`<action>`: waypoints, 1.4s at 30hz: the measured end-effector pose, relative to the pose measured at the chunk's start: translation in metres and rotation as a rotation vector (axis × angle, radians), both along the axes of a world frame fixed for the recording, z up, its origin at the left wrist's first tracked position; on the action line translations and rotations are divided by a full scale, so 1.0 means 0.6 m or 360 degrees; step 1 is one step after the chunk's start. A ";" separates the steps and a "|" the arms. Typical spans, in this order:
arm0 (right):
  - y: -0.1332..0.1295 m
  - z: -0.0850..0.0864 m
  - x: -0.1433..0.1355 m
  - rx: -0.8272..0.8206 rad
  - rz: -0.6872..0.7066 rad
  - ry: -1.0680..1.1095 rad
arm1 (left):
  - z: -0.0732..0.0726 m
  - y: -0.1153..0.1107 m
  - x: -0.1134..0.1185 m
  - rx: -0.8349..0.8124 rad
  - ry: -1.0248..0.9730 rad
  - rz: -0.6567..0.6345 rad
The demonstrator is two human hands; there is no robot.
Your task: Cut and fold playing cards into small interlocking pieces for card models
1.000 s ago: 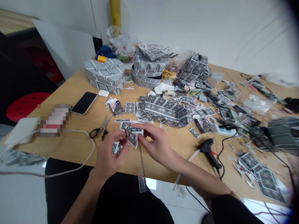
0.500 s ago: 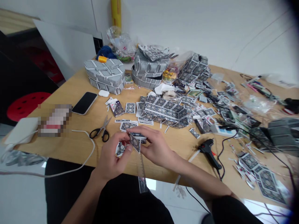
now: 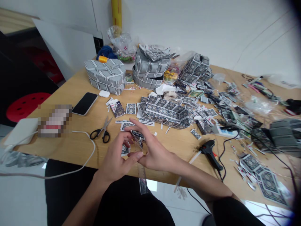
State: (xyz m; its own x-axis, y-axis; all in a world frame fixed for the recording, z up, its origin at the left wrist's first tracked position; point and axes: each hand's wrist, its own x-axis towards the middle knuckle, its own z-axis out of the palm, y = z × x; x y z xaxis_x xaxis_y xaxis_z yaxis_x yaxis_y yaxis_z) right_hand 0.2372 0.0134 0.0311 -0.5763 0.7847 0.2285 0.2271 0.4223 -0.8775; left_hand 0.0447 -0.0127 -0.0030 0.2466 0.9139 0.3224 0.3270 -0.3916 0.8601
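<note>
A small patterned playing card (image 3: pixel 136 138), dark on its face, is held tilted between my two hands above the front of the table. My left hand (image 3: pixel 119 157) grips it from the left, its thumb reaching across to the right hand. From the right, my right hand (image 3: pixel 155 150) holds the card too, with the index finger raised over its top. Beneath the hands a clear ruler (image 3: pixel 143 182) sticks out over the table's edge. More patterned cards (image 3: pixel 125 126) lie flat just behind and under the hands.
Black-handled scissors (image 3: pixel 101 131) and a phone (image 3: pixel 85 104) lie to the left. Behind the hands stands an open box of cards (image 3: pixel 166 113). A glue gun (image 3: pixel 211 155) with its cord lies at right, near scattered cards. Grey woven boxes (image 3: pixel 105 77) stand at the back.
The card has tipped and sits deeper between my hands. My right index finger has lifted, and my left thumb has moved right, closer to my right hand.
</note>
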 end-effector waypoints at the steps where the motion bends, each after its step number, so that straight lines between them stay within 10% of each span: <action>1: -0.002 0.002 0.000 -0.0017 0.0028 -0.0002 | 0.000 0.001 0.000 -0.0018 -0.0010 0.0007; 12: 0.003 0.008 0.011 -0.0427 0.0313 0.0219 | -0.013 0.001 -0.005 -0.0208 -0.0069 0.0156; 28: 0.020 -0.005 -0.001 -0.0746 -0.0252 0.0479 | -0.019 -0.003 -0.003 0.0009 -0.0485 0.0364; 42: 0.031 -0.009 -0.005 -0.0917 -0.0348 0.0585 | -0.013 0.001 -0.003 -0.0005 -0.0084 0.0412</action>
